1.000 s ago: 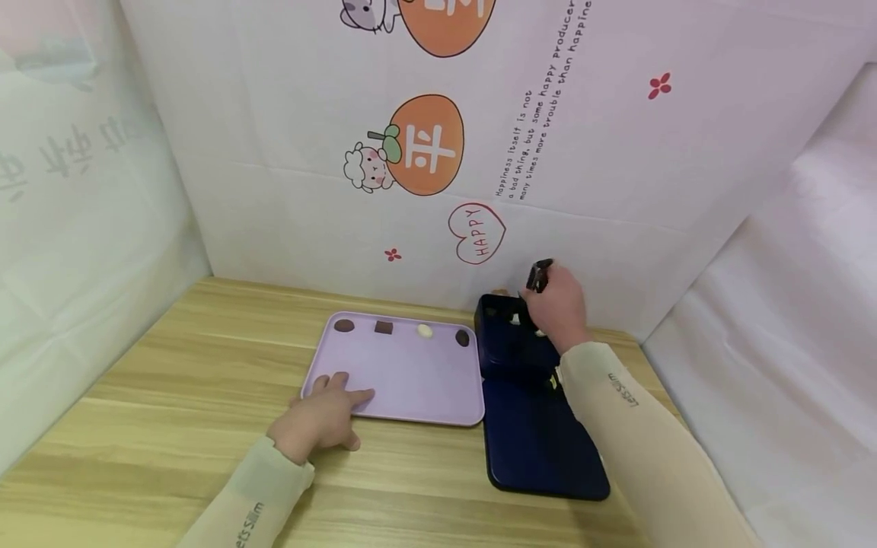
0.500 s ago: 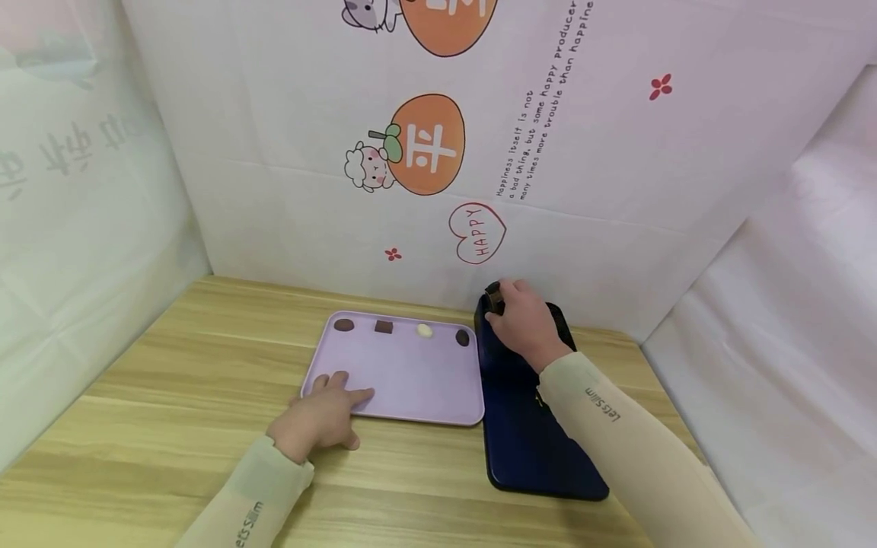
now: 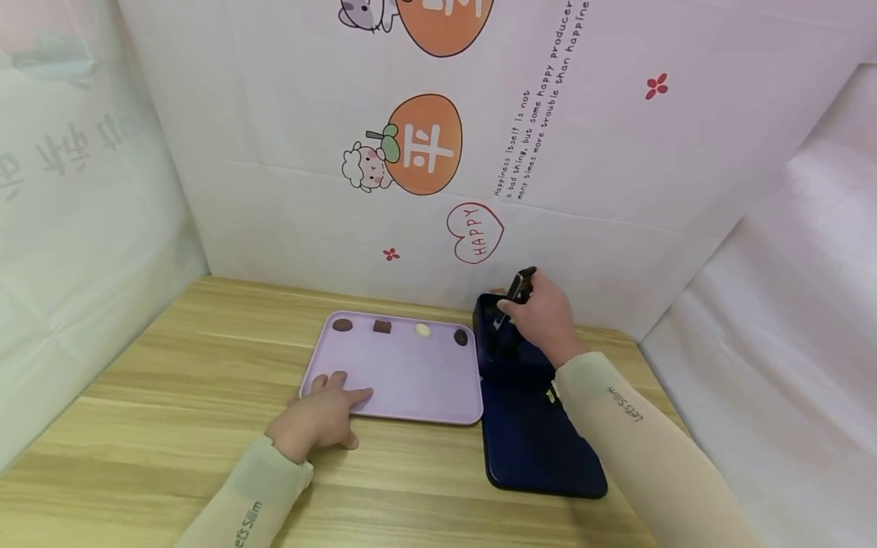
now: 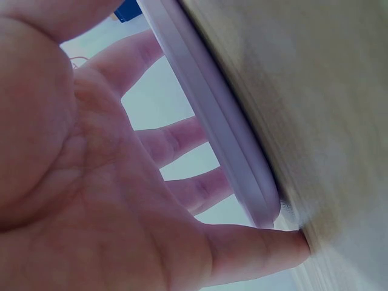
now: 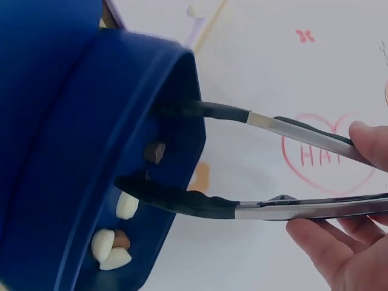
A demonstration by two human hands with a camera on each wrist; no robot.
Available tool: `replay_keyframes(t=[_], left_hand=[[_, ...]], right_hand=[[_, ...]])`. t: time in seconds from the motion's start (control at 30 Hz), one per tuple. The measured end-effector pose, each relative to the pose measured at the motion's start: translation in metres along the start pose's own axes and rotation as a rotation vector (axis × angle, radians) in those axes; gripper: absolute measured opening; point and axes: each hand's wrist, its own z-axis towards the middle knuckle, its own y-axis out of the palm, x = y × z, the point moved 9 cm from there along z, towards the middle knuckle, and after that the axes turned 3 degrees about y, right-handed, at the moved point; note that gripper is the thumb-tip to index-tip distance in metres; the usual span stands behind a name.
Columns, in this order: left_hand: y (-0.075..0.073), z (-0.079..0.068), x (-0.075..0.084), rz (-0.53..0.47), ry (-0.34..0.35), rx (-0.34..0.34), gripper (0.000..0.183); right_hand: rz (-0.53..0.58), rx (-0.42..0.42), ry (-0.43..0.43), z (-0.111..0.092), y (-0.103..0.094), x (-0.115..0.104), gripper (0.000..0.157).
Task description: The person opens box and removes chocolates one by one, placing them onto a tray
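My right hand [image 3: 548,320] grips metal tongs [image 5: 273,210] with black tips, which reach into a dark blue box [image 5: 73,151]. In the right wrist view, the tong arms stand apart, and a dark brown chocolate [image 5: 154,153] shows between them. Several white pieces [image 5: 127,205] and a lighter brown one [image 5: 121,239] lie deeper in the box. My left hand [image 3: 318,418] rests with fingers spread on the near left corner of a lilac tray [image 3: 411,388]. Along its far side sit a brown oval [image 3: 342,325], a dark square [image 3: 382,326], a white oval [image 3: 423,330] and a dark oval [image 3: 461,336].
The box's flat lid [image 3: 534,449] lies folded open on the wooden table [image 3: 171,396], toward me and right of the tray. Behind the box rises a white printed cloth [image 3: 308,228]. Another white cloth [image 3: 774,304] hangs on the right.
My right hand moved left over the box with the tongs, then back to the right, where the tongs now tilt down into it. The left hand and the tray have stayed put.
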Motion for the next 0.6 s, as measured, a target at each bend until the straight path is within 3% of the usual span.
replay_keyframes(t=[0.33,0.43,0.6], left_hand=[[0.000,0.002,0.001,0.015,0.013,0.004,0.083],[0.000,0.002,0.001,0.020,0.016,0.007,0.083],[-0.001,0.002,0.001,0.022,0.019,0.009,0.083]], right_hand=[[0.071,-0.051,0.097,-0.002,-0.022,0.044,0.046],[0.027,-0.027,0.049,-0.003,-0.026,0.044,0.039],[-0.170,-0.026,-0.123,-0.006,-0.017,0.028,0.031]])
